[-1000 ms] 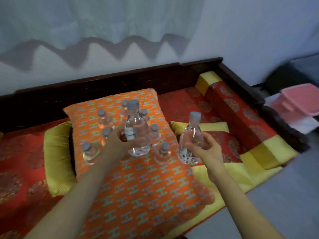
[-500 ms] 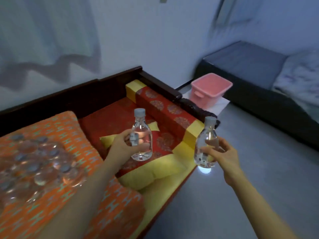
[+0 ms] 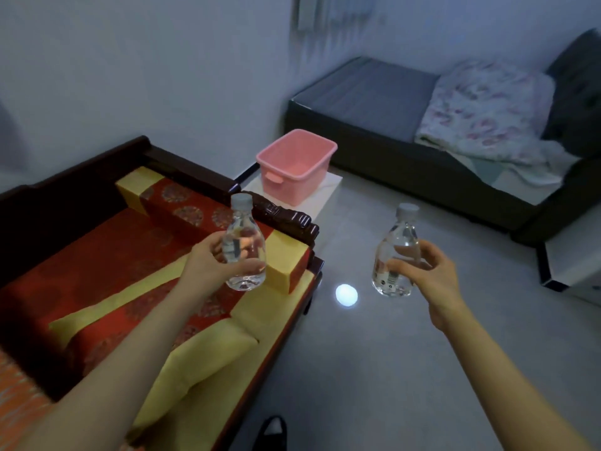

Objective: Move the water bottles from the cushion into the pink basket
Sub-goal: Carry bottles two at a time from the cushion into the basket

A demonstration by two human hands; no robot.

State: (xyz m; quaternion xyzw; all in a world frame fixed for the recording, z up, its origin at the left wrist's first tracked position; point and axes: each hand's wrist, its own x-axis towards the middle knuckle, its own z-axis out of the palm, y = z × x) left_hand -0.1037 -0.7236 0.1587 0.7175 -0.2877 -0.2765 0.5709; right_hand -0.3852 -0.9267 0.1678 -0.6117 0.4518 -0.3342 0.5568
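Compared with half a second before, the view had swung further right. The orange cushion [image 3: 16, 405] showed only as a corner at the lower left edge, and the bottles left on it were out of frame. The pink basket [image 3: 304, 187] had shifted from upper right toward the centre of the view. It stood on a white stand [image 3: 330, 192], just past the carved end of the wooden bench [image 3: 286, 219]. A second before, both hands had been over the cushion.

The left hand [image 3: 208, 262] gripped the left bottle [image 3: 244, 255] around its lower body, fingers curled round the far side. The bottle was upright with its cap on, in the air above the red and yellow bench pad [image 3: 107, 255].

The right hand [image 3: 432, 271] gripped the right bottle [image 3: 395, 255] from the right, thumb across the near face and fingers curled behind. This bottle was also upright and capped, held over the grey floor [image 3: 390, 369] near a round light reflection [image 3: 346, 294].

Both forearms reached forward. Both bottles were short of the basket and clear of it. No bottle was visible inside the basket.

Background: a dark bed [image 3: 367, 89] with a floral blanket [image 3: 487, 105] against the far wall.
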